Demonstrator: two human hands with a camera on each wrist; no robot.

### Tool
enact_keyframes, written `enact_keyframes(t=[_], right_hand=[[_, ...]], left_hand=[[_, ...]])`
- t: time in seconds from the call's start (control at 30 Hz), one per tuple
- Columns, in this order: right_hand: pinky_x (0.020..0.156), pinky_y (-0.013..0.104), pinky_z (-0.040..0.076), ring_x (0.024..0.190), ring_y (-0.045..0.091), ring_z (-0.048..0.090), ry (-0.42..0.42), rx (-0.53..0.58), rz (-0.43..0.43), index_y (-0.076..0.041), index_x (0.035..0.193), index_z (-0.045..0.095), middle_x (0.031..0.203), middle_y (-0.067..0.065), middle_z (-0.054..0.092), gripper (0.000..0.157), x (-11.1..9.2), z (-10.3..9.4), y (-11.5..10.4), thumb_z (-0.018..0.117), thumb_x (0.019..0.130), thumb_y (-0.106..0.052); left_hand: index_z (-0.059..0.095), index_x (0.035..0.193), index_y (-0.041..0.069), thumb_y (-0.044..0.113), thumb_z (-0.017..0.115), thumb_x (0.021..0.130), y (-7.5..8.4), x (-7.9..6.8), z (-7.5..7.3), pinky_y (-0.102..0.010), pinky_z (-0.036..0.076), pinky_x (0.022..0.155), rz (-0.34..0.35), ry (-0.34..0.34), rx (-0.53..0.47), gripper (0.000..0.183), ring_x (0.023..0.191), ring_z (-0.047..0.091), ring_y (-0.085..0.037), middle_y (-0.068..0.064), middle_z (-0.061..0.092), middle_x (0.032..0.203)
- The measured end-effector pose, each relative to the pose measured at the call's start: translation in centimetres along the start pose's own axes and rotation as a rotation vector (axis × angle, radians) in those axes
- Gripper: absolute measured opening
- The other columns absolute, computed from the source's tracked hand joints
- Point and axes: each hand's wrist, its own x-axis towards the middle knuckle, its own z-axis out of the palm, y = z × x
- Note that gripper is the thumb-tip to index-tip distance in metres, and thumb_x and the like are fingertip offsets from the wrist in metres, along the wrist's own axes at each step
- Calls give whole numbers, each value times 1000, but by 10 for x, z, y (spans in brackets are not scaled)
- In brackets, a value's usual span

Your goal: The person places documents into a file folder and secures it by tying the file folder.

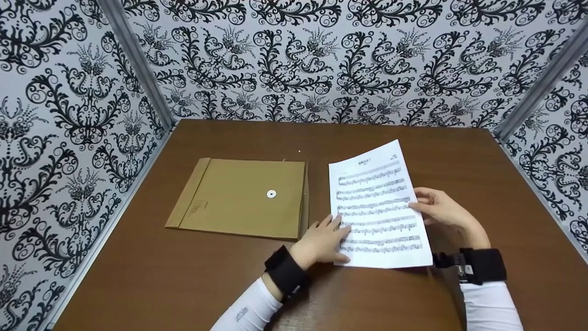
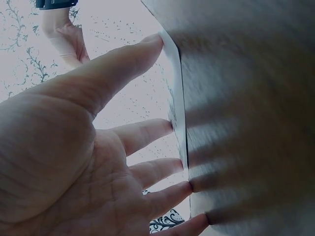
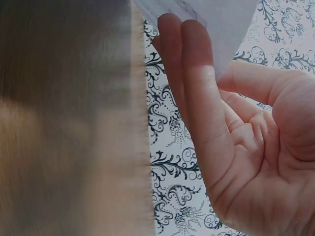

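Printed sheet music (image 1: 376, 211) lies at the right of the table, its right side raised. Along the sheet's right edge, my right hand (image 1: 443, 211) pinches the paper with the thumb on top and fingers beneath. In the right wrist view a corner of the sheet music (image 3: 229, 29) shows between thumb and fingers. My left hand (image 1: 321, 241) has its fingers spread and touches the lower left edge of the paper. The left wrist view shows its extended fingers (image 2: 147, 169) meeting the sheet's edge by the tabletop.
A brown paper envelope (image 1: 243, 197) with a white round button (image 1: 271, 194) lies left of the sheet, its open side facing right. The brown wooden table (image 1: 138, 276) is bordered by patterned panels (image 1: 294, 59) at the back and sides.
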Motion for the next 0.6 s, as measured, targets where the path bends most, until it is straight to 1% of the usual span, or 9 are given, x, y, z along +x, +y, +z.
enact_keyframes(t=[0.23, 0.3, 0.37, 0.47, 0.6], right_hand=[[71, 30, 63, 86, 9, 75, 9, 11, 4, 13, 149, 35, 116, 11, 75, 54, -1, 2, -2, 55, 105, -12], [71, 29, 63, 86, 9, 75, 11, 17, -3, 13, 149, 34, 115, 8, 76, 55, -2, 2, -3, 55, 105, -12], [70, 29, 63, 85, 8, 75, 14, 15, -6, 13, 149, 35, 111, 2, 77, 55, -2, 1, -4, 55, 105, -13], [69, 27, 62, 86, 7, 75, 19, 16, -17, 14, 149, 35, 108, -4, 77, 57, -4, 0, -6, 56, 105, -15], [68, 27, 62, 85, 7, 75, 32, 20, -36, 15, 148, 35, 105, -9, 77, 58, -6, -1, -8, 58, 104, -15]], left_hand=[[42, 157, 21, 48, 76, 89, 0, -1, -1, -53, 37, 122, 6, 3, -5, 81, 158, 30, -31, -10, 31, 170], [42, 157, 22, 49, 76, 89, 0, -1, -1, -52, 37, 122, 6, 4, 3, 81, 158, 30, -30, -9, 31, 169], [42, 157, 24, 51, 76, 88, -1, -1, -1, -51, 38, 122, 6, 4, 12, 81, 158, 31, -30, -8, 32, 169], [43, 157, 26, 53, 76, 87, -2, 0, 0, -49, 40, 121, 6, 12, 33, 82, 157, 33, -28, -7, 34, 169], [44, 156, 23, 53, 79, 85, -3, 2, 2, -50, 43, 118, 11, 38, 33, 84, 155, 37, -30, -8, 37, 167]])
